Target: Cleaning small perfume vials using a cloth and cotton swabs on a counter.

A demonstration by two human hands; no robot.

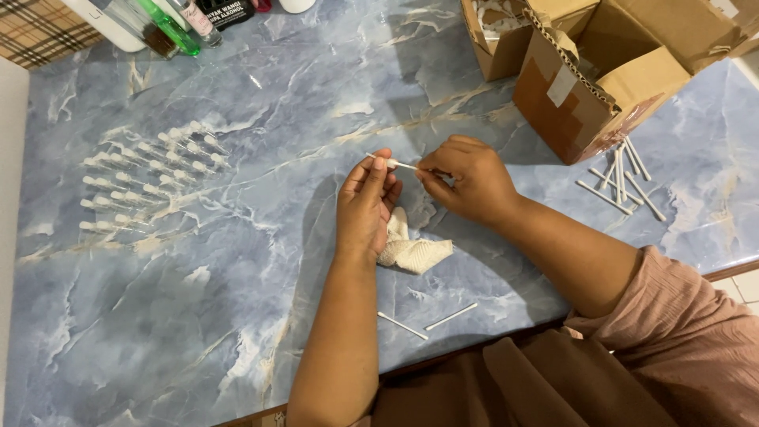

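Observation:
My left hand (pixel 365 207) and my right hand (pixel 468 179) meet over the blue marble table (pixel 237 300), both pinching one thin white stick (pixel 395 163) with a cotton tip near my left fingers. A wad of off-white cotton (pixel 413 251) lies under my left palm, partly hidden by the hand. Two bare white sticks (pixel 427 320) lie on the table near the front edge, between my forearms.
Rows of finished cotton-tipped sticks (pixel 146 178) lie at the left. A loose pile of bare sticks (pixel 621 182) sits at the right, beside open cardboard boxes (pixel 601 79). Bottles (pixel 170 24) stand at the far edge. The table's front edge runs just before my body.

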